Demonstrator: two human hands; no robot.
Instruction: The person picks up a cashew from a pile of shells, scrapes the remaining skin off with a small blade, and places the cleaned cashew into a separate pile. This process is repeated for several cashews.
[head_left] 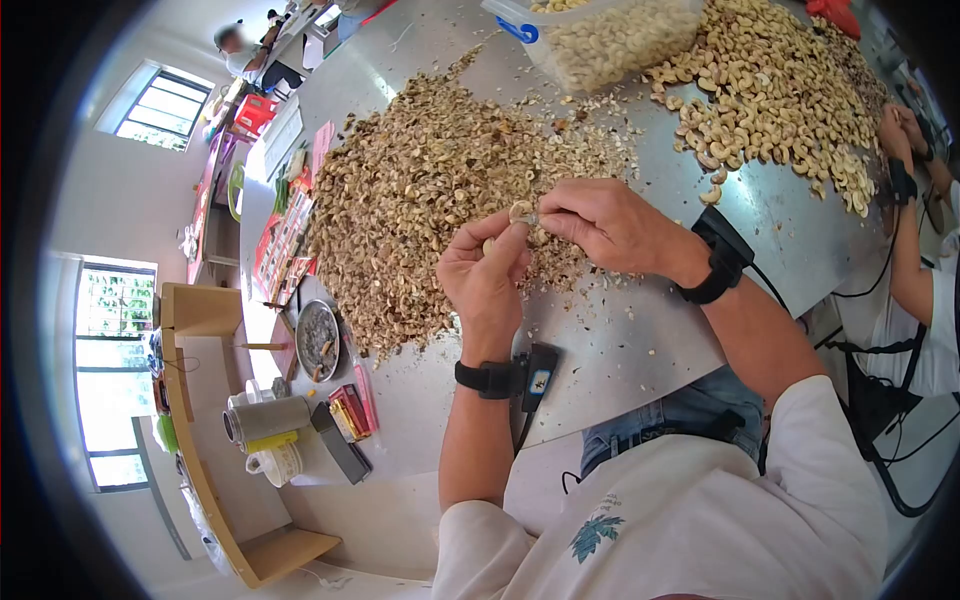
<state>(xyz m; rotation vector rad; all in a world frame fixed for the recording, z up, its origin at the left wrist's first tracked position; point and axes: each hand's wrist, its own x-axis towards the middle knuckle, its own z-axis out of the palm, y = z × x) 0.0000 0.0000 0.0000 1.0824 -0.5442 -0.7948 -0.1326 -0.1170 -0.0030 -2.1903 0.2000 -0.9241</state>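
My left hand (490, 275) pinches a pale cashew nut (520, 211) between thumb and fingertips, and another pale piece (489, 246) shows between its curled fingers. My right hand (612, 222) is closed, its thumb and forefinger pressed together at the right side of the nut. Whether a bit of skin is in that pinch is too small to tell. Both hands are over the near right edge of a large heap of brownish cashew pieces and skins (420, 200). Each wrist wears a black strap with a small device.
A tub of pale cashews (610, 50) and a pile of whole cashews (770, 100) stand at the back right of the metal table (600, 350). On the left are a metal bowl (318, 340), a cigarette pack (349, 412) and a grey cylinder (268, 420). Another person's hands (900, 135) work at far right.
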